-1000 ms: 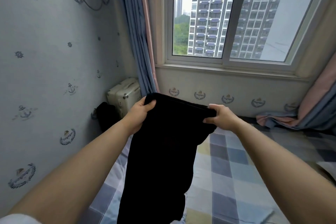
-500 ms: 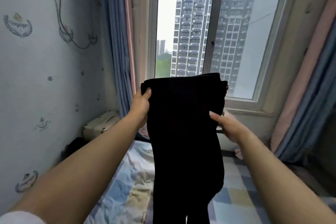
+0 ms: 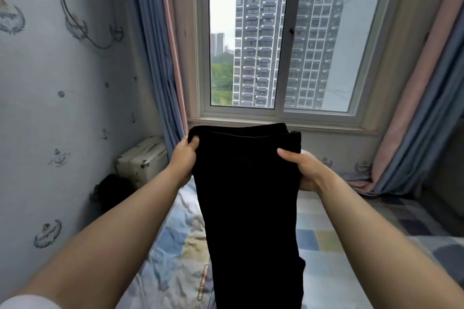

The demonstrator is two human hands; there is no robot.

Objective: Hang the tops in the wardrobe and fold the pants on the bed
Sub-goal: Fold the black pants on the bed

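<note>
Up front, black pants [image 3: 248,208] held upright over the bed [image 3: 324,241], waistband at the top, legs hanging straight down and running off the bottom edge, hems cut from view. Left hand [image 3: 184,158] clamped on the left end of the waistband, thumb over the front of the cloth, the other fingers hidden behind it. Right hand [image 3: 301,169] gripping the right edge a little lower, thumb laid across the front, remaining fingers tucked behind the fabric and out of sight. Hands well apart, the width of the garment stretched between them. Cloth so dark that seams, pockets and the split between the legs hardly read; only a thin line along the waistband and a doubled layer at the upper right corner stand out. Whether the lower legs touch the bedding: cannot tell.

Beneath, checked bedding in blue, yellow and grey, crumpled on the left, largely blocked by the pants and both forearms. At far left against the patterned wall [image 3: 50,108], a pale hard suitcase [image 3: 143,160] with a dark, indistinct bundle [image 3: 110,190] just beside it. Behind, a window [image 3: 281,40] showing tower blocks, flanked by blue and pink curtains [image 3: 160,57], the right one pooling onto the bed. At the lower left corner, a sliver of white sleeve [image 3: 25,302], mostly cropped.
</note>
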